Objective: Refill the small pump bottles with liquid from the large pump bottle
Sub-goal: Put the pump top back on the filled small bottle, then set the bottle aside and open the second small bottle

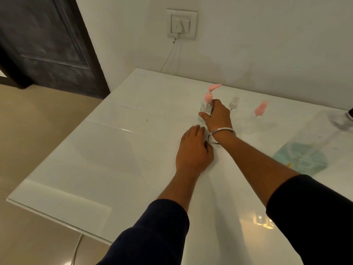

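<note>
The left hand (194, 148) is laid flat, fingers relaxed, on the glossy table (95, 159). Further back, the small pump bottle (206, 107) is gripped mid-body by the right hand (217, 116). Probably light, slick plastic, tippy; best held at the body, not the pink pump. The large pump bottle (313, 142) sits at right, likely heavy.

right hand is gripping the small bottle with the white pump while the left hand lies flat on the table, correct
Not quite. The head view shows the right hand gripping the small bottle with the pink pump, not the white one; the white-topped bottle stands untouched beside it. The left hand does lie flat on the table.
</note>
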